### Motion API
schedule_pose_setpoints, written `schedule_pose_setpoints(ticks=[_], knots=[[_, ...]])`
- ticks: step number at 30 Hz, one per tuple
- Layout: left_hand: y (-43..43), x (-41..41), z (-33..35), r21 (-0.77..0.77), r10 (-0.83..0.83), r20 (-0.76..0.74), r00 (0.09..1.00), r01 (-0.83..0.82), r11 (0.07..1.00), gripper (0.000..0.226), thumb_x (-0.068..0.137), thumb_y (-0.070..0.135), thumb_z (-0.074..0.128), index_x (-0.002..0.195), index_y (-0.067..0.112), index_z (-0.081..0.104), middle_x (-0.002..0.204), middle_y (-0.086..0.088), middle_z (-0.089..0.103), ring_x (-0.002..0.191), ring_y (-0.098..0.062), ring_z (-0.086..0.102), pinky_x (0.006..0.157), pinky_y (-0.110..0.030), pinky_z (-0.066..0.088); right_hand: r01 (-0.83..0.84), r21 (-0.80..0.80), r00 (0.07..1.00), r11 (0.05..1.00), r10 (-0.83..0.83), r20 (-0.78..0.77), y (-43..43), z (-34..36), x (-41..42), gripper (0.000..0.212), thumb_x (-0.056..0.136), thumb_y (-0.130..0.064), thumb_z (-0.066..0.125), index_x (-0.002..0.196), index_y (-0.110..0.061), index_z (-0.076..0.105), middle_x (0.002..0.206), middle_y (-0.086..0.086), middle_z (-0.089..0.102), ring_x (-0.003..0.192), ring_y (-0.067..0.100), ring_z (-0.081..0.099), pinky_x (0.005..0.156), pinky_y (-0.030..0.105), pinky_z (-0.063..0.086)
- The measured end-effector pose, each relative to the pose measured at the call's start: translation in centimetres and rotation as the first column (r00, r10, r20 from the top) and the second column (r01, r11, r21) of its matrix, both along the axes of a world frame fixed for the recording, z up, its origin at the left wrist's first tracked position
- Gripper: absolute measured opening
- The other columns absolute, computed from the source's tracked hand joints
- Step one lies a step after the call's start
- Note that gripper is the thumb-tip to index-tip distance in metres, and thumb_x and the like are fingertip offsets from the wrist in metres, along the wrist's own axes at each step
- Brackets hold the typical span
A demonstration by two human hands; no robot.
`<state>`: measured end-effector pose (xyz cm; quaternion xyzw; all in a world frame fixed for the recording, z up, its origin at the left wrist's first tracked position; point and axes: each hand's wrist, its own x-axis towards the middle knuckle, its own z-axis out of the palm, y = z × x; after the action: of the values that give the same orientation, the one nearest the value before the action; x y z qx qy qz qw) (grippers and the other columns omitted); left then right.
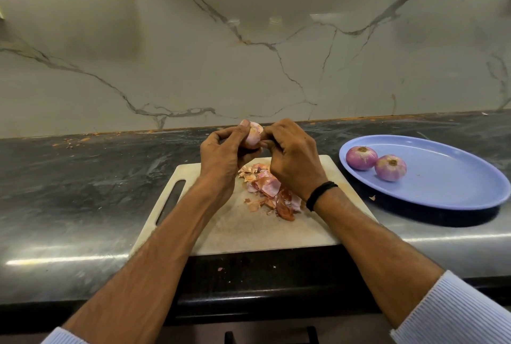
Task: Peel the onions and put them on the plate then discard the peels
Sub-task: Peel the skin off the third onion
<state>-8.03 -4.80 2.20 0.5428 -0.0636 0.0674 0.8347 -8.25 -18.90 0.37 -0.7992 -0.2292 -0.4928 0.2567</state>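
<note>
A: where's the onion at?

B: the small pinkish half-peeled onion (253, 135) is up over the white plastic cutting board (243, 229), left hand (221, 155) curled round it, right hand (291, 157) pinching at its skin.

A: the rest?

B: two peeled purple onions (361, 157) touching on the blue oval plate (448, 191). Papery peels (269, 190) piled on the board, dark desk (83, 183) underneath.

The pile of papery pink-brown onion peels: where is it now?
Head view: the onion peels lie mid-frame on the white plastic cutting board, beneath the right hand, left of the oval blue plate.
</note>
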Motion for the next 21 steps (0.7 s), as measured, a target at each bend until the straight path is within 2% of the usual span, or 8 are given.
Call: schedule_pose_setpoints(ticks=[4,8,11,13,15,17,21], knots=[[-0.2,-0.02,0.18,-0.038,0.019,-0.045,0.999,-0.021,0.999,0.043,0.091,0.025,0.072,0.119,-0.003,0.059,0.111,-0.02,0.07,0.097,-0.03,0.074,0.069,-0.031,0.062,0.013,0.065,0.999,0.998,-0.01,-0.042,0.37,0.05,0.06,0.011,0.082,0.005,0.053,0.083,-0.005,0.056,0.081,0.003,0.051,0.072,0.012,0.043,0.065,0.012,0.033],[0.23,0.22,0.52,-0.149,0.051,-0.077,0.996,-0.062,0.987,0.046,0.091,0.023,0.073,0.122,-0.006,0.056,0.114,-0.022,0.068,0.096,-0.028,0.074,0.074,-0.038,0.064,0.056,0.141,0.995,0.989,-0.044,-0.085,0.1,-0.02,0.23,0.017,0.08,0.01,0.054,0.081,-0.006,0.053,0.078,0.004,0.053,0.069,0.017,0.045,0.059,0.024,0.037],[0.38,0.28,0.5,-0.129,0.055,-0.065,0.996,-0.063,0.99,0.049,0.09,0.025,0.074,0.124,-0.005,0.057,0.115,-0.021,0.068,0.098,-0.029,0.074,0.075,-0.038,0.063,0.035,0.172,0.998,0.984,-0.024,-0.064,0.12,0.11,0.26,0.017,0.082,0.006,0.058,0.093,-0.006,0.059,0.088,0.005,0.06,0.079,0.014,0.052,0.069,0.019,0.044],[0.28,0.21,0.43,-0.104,0.042,-0.054,0.998,-0.047,0.993,0.048,0.09,0.025,0.073,0.124,-0.004,0.056,0.115,-0.02,0.067,0.097,-0.028,0.074,0.073,-0.034,0.063,0.012,0.16,0.997,0.987,0.0,-0.076,0.22,0.13,0.23,0.029,0.082,0.004,0.062,0.109,-0.006,0.061,0.099,0.007,0.061,0.087,0.013,0.055,0.077,0.015,0.046],[0.16,0.15,0.38,-0.069,0.035,-0.038,0.999,-0.037,0.997,0.047,0.09,0.026,0.072,0.124,-0.003,0.056,0.114,-0.019,0.067,0.096,-0.027,0.074,0.071,-0.032,0.062,-0.011,0.128,0.994,0.992,0.024,-0.103,0.19,0.11,0.24,0.04,0.082,-0.001,0.066,0.121,-0.008,0.058,0.106,0.009,0.059,0.09,0.012,0.056,0.08,0.008,0.042],[0.19,0.16,0.32,-0.046,0.036,-0.026,0.999,-0.037,0.998,0.048,0.09,0.028,0.072,0.124,-0.003,0.056,0.113,-0.019,0.068,0.094,-0.027,0.074,0.07,-0.031,0.061,-0.023,0.097,0.994,0.995,0.033,-0.103,0.2,0.15,0.24,0.041,0.083,-0.006,0.069,0.123,-0.008,0.059,0.108,0.01,0.059,0.091,0.015,0.058,0.081,0.007,0.041],[0.33,0.19,0.25,-0.037,0.04,-0.016,0.999,-0.041,0.998,0.048,0.091,0.028,0.072,0.124,-0.002,0.056,0.112,-0.02,0.069,0.091,-0.026,0.074,0.068,-0.029,0.06,-0.055,0.085,0.997,0.995,0.059,-0.051,0.35,0.19,0.1,0.032,0.085,-0.019,0.073,0.113,-0.004,0.067,0.101,0.009,0.066,0.091,0.016,0.062,0.082,0.017,0.049]])
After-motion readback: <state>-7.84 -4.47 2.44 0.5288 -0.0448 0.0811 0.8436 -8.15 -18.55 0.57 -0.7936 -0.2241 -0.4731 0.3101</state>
